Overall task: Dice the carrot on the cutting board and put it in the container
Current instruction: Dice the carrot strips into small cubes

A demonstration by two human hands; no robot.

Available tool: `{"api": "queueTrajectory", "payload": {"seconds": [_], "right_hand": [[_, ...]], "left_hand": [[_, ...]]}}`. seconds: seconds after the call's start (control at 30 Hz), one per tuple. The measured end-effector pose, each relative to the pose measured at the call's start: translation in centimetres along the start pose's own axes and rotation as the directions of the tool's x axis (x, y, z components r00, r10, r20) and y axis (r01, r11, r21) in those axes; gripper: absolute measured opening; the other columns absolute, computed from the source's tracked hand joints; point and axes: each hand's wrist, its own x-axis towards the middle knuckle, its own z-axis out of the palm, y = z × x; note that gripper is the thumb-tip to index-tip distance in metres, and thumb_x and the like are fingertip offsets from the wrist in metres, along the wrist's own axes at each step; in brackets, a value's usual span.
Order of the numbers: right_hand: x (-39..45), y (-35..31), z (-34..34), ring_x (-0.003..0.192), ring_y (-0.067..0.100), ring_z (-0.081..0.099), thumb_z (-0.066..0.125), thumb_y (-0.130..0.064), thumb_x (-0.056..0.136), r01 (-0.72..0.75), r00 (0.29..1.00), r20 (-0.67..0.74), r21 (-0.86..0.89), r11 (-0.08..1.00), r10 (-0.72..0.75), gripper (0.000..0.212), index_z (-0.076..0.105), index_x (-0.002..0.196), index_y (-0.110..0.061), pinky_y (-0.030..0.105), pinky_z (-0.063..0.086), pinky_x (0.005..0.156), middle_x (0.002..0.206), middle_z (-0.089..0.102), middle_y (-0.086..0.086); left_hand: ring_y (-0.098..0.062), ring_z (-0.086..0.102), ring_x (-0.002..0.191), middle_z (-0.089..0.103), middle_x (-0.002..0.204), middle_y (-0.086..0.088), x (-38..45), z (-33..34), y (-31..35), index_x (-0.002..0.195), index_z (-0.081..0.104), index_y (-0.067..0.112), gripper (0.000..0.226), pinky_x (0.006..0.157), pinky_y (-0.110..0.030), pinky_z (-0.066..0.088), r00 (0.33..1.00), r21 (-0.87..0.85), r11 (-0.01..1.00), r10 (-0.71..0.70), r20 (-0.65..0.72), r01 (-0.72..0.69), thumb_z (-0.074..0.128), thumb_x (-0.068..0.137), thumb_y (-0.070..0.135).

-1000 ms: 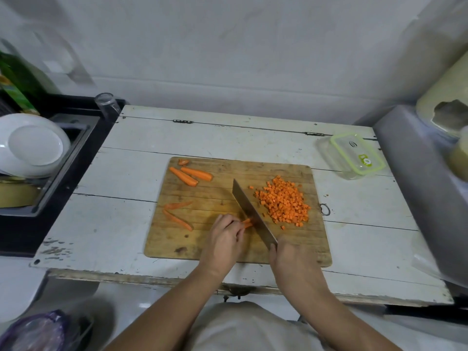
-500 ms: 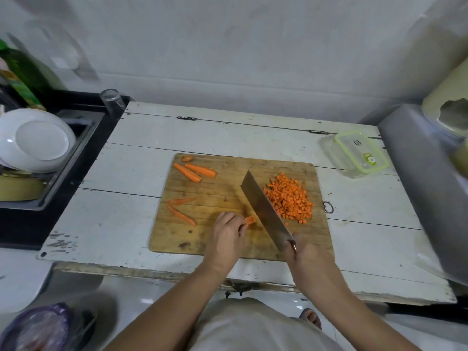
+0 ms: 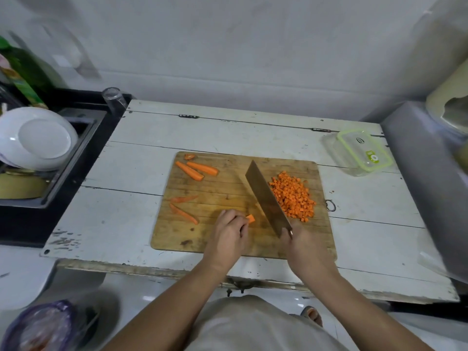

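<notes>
The left hand (image 3: 229, 233) curled over a short orange carrot stub (image 3: 250, 218) near the front middle of the worn wooden cutting board (image 3: 228, 188), its grip closed round the hidden part so that only the cut end poked out to the right; the stub's long axis ran roughly left to right, toward the blade. The right hand (image 3: 305, 245) had its grip wrapped tight on the handle of the broad steel cleaver (image 3: 266, 196), whose blade slanted from the hand up and away to the left, lying between the stub and the heap of small orange carrot dice (image 3: 292, 196); blade and stub end stood near but apart, the stub lying to the left of the edge. So the next cut, as I judged it, would need the blade brought leftward across the stub's axis, close to the left fingertips. Four longer carrot strips (image 3: 196, 169) waited along the board's left side, so the dicing looked partly done; the clear plastic container with its green-rimmed lid (image 3: 362, 154) sat on the white painted worktop (image 3: 141, 173) well apart, beyond the board's far right corner, nearer the right hand.
</notes>
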Motion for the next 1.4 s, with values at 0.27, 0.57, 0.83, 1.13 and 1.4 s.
{"api": "queueTrajectory", "payload": {"seconds": [0.27, 0.57, 0.83, 1.13, 1.4], "right_hand": [[-3.2, 0.3, -0.1, 0.066, 0.022, 0.053, 0.037, -0.037, 0.106, 0.054, 0.994, 0.104, -0.071, 0.996, -0.046, 0.025, 0.043, 0.086, -0.024, 0.036, 0.035, 0.052, 0.068, 0.054, -0.004], [0.7, -1.8, 1.0, 0.07, 0.029, 0.061, 0.04, -0.035, 0.106, 0.043, 0.998, 0.042, -0.004, 0.999, -0.043, 0.023, 0.055, 0.109, -0.018, 0.041, 0.052, 0.062, 0.075, 0.06, 0.002], [-3.3, 0.1, -0.6, 0.063, 0.021, 0.05, 0.04, -0.036, 0.105, 0.073, 0.994, 0.089, -0.058, 0.996, -0.068, 0.021, 0.044, 0.089, -0.024, 0.033, 0.031, 0.052, 0.068, 0.05, -0.004], [0.6, -2.4, 1.7, 0.071, 0.028, 0.063, 0.04, -0.037, 0.106, 0.065, 0.996, 0.059, -0.035, 0.997, -0.062, 0.024, 0.056, 0.106, -0.018, 0.042, 0.054, 0.063, 0.078, 0.063, 0.003], [-1.9, 0.3, -0.3, 0.069, 0.025, 0.061, 0.044, -0.034, 0.105, 0.085, 0.995, 0.052, 0.005, 0.996, -0.085, 0.026, 0.062, 0.102, -0.015, 0.038, 0.044, 0.058, 0.076, 0.064, 0.003]], "left_hand": [[-0.017, 0.059, 0.094, 0.063, 0.095, -0.002, 0.1, 0.2, -0.1, 0.096, 0.077, 0.007, 0.011, 0.082, -0.032, 0.055, 1.0, 0.023, 1.0, -0.013, -0.008, 0.013, 0.072, 0.088, 0.001], [-0.014, 0.06, 0.094, 0.069, 0.095, -0.001, 0.0, -0.3, 0.2, 0.097, 0.078, 0.008, 0.015, 0.088, -0.024, 0.053, 1.0, 0.013, 1.0, -0.012, -0.005, 0.012, 0.076, 0.085, 0.0], [-0.013, 0.057, 0.096, 0.068, 0.096, 0.002, -0.2, -0.2, 0.1, 0.097, 0.076, 0.011, 0.011, 0.085, -0.025, 0.052, 1.0, 0.033, 0.999, -0.023, -0.018, 0.024, 0.073, 0.089, 0.004], [-0.014, 0.057, 0.095, 0.07, 0.096, 0.001, -0.2, -0.2, 0.4, 0.093, 0.079, 0.011, 0.014, 0.084, -0.028, 0.052, 0.999, 0.049, 0.998, -0.036, -0.04, 0.038, 0.076, 0.085, 0.0], [-0.006, 0.061, 0.099, 0.058, 0.112, 0.008, -0.6, -1.9, 1.3, 0.11, 0.073, 0.017, 0.016, 0.09, -0.019, 0.051, 0.96, -0.111, 0.953, -0.28, 0.029, 0.281, 0.07, 0.095, 0.023]]}}
